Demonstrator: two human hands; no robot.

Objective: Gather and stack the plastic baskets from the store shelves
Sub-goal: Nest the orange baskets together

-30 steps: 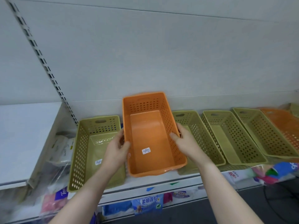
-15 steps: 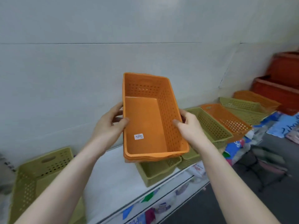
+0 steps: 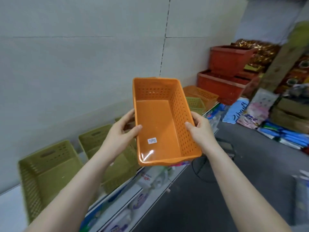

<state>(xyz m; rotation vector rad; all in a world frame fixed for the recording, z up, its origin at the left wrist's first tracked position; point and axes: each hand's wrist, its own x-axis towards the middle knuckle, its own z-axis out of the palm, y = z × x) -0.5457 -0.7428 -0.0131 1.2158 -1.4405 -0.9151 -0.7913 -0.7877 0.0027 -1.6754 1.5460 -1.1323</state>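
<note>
I hold an orange perforated plastic basket (image 3: pixel 160 121) in the air in front of me, its opening facing me and a small white price sticker on its floor. My left hand (image 3: pixel 121 133) grips its left wall and my right hand (image 3: pixel 199 129) grips its right wall. Below and to the left, olive green baskets (image 3: pixel 48 169) stand in a row on the white shelf (image 3: pixel 10 210). Another green basket (image 3: pixel 195 103) and an orange basket (image 3: pixel 201 94) sit further right on the same shelf, partly hidden behind the held one.
Two large red-brown crates (image 3: pixel 225 77) are stacked at the shelf's far right end. Packaged goods (image 3: pixel 247 113) lie on the floor to the right, and more packages fill the lower shelf (image 3: pixel 147 181). A black cable (image 3: pixel 200 169) lies on the dark floor. A grey wall backs the shelf.
The orange basket has been lifted off the shelf and carried rightward along it, still in both hands. My view has swung right, bringing the red crates and floor goods into sight.
</note>
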